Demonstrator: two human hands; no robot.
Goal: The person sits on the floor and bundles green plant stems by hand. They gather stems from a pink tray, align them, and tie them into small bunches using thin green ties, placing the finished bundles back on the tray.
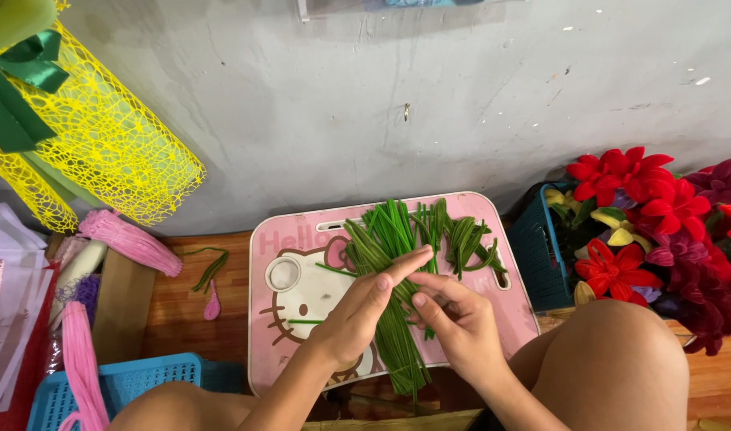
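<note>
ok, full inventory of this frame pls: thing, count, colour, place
fuzzy wire stems: one long bundle, green, on the lap table under both hands
folded wire pieces: several, green, far end of the lap table
lap table: 1, pink with a cartoon cat, centre, on the wooden floor
handmade flowers: many, red, maroon, yellow, in a basket at right
basket: 1, teal, right of the lap table
mesh wrap roll: 1, yellow, with green ribbon, top left
wire bundles: 2 seen, pink, left
crate: 1, blue, bottom left
loose bits: few, green and pink, on the floor at left
left hand: 1, pinching the green stems
right hand: 1, fingers on the same stems
knees: 2, bare, bottom edge
</note>
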